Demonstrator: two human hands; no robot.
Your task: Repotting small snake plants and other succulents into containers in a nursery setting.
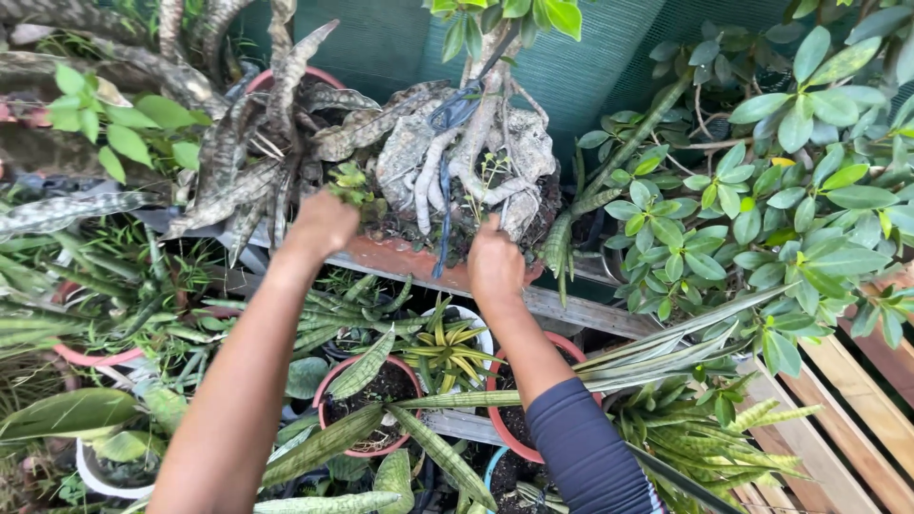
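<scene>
Rooted plant (457, 157) in clay tray (400, 257), raised on shelf (571, 306) above potted plants (376, 390). Left hand (324, 224) clenched amid small weeds (350, 183); right hand (495, 265) pinching soil by tray rim, grip contents hidden.

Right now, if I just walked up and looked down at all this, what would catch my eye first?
Probably the bonsai at top centre, its thick pale roots gripping grey rock in a shallow terracotta tray. Both hands reach into it: the left hand at the tray's left side, the right hand at its front edge. Below, striped snake plants in red-rimmed pots crowd between the arms.
</scene>
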